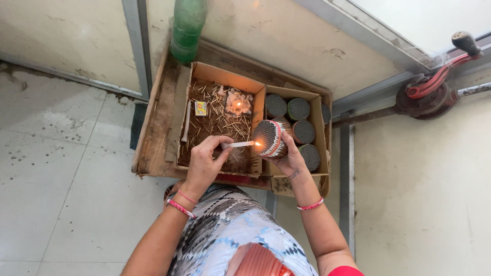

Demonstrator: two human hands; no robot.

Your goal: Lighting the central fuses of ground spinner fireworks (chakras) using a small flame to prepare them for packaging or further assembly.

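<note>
2 hands, left fingers (pixel 207 158) pinching 1 lit candle (pixel 240 144), right fingers (pixel 291 156) gripping 1 round bundle (pixel 268 138)

A wooden tray (pixel 153 133) lies on the floor (pixel 66 153) against the wall (pixel 286 36). In it two cardboard boxes sit side by side: the left box (pixel 215 74) holds scattered sticks (pixel 225 120), a matchbox (pixel 200 108) and a burning stub (pixel 238 104); the right box (pixel 321 138) holds round bundles (pixel 298 109). A bottle (pixel 188 25) stands at the tray's far edge.

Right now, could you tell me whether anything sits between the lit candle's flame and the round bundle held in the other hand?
Nothing visible does. The left hand holds the white candle with its flame right at the face of the round bundle, which the right hand grips.
</note>
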